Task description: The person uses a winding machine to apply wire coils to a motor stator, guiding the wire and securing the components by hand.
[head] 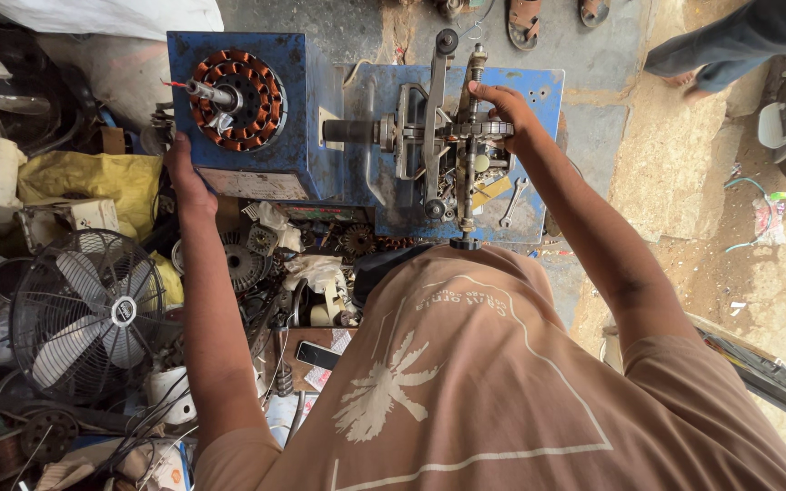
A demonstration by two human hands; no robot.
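Blue winding machine [338,136] amid workshop clutter, hands apart, right hand [502,114] gripping crank wheel [479,130], left hand [184,177] on machine's edge

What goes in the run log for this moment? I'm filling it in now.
left hand: on blue winding machine side | right hand: gripping hand crank wheel | copper stator: mounted on spindle

A blue winding machine [266,145] is sitting upright, its copper-wound stator [236,100] facing up and its metal crank wheel [452,132] standing at the right.
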